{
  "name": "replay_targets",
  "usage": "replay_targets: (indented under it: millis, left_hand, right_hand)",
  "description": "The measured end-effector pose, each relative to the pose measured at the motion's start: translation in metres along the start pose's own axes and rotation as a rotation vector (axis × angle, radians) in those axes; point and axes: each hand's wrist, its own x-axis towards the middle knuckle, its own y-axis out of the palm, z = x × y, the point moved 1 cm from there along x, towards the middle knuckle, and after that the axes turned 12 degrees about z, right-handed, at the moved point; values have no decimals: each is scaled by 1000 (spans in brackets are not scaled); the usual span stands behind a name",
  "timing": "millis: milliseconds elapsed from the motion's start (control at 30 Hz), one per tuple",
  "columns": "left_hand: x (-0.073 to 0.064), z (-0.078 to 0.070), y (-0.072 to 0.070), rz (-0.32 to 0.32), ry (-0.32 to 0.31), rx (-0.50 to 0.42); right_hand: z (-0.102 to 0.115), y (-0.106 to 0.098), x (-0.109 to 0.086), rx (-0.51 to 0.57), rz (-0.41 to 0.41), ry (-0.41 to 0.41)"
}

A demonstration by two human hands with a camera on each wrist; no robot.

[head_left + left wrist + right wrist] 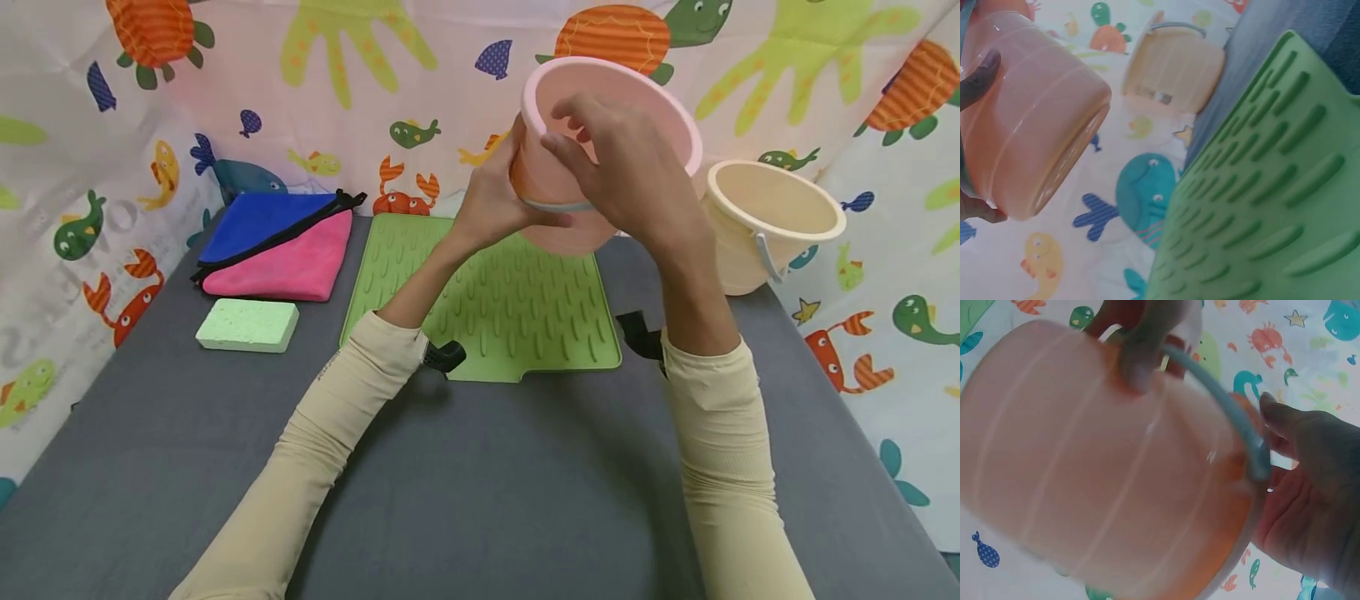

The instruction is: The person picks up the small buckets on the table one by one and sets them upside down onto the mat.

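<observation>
A pink bucket (551,171) is held up, tilted, above a green ridged mat (480,321). My left hand (491,196) grips its side, thumb and fingers spread around the wall. The bucket's grey handle (1232,415) hangs along its side near the rim. At the bucket's mouth is my right hand (626,171), its fingers loosely bent just over the opening. In the right wrist view, fingertips of the right hand (1310,487) reach behind the rim; whether they touch the inner wall is hidden.
A cream bucket (738,250) with a grey handle stands at the right back. On the left lie a folded blue and pink cloth (281,258) and a pale green sponge (247,325). A patterned sheet (450,108) hangs behind the grey table (480,500).
</observation>
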Motion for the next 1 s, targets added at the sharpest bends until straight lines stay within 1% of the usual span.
replay_targets:
  millis: [133, 267, 333, 433, 500, 600, 667, 733, 767, 833, 867, 933, 1000]
  left_hand:
    - [-6, -2, -18, -67, -14, 21]
    - [-13, -15, -35, -126, -19, 10]
    - [-17, -24, -44, -140, -7, -18]
    - [-20, -33, -58, -150, -2, -62]
    - [-22, -36, -67, -157, 0, -94]
    - [-24, -36, -80, -168, 1, -157]
    - [-25, -36, -85, -167, 0, -215]
    - [-27, -36, -88, -160, -15, -272]
    - [-28, -36, -90, -152, -24, -291]
    - [-31, -37, -91, -140, -43, -314]
    - [-32, -37, -92, -133, -53, -314]
    - [-34, -36, -92, -119, -92, -302]
    - [-36, -34, -92, -97, -127, -304]
  right_hand:
    - [-6, 0, -1, 10, -92, -40]
    - [-14, -4, -2, 1, -215, -70]
    - [-18, -5, -1, 10, -272, -56]
    - [-25, -4, 3, 38, -346, -22]
    - [-28, -2, 7, 71, -383, 14]
    - [-33, 3, 12, 120, -396, 54]
    - [-38, 6, 14, 160, -372, 86]
    - [-43, 8, 15, 221, -312, 115]
    - [-46, 10, 15, 249, -267, 128]
    - [-53, 13, 15, 324, -152, 147]
    - [-56, 14, 15, 382, -93, 147]
    - [-63, 17, 15, 500, 21, 130]
    - [-70, 20, 15, 637, 106, 106]
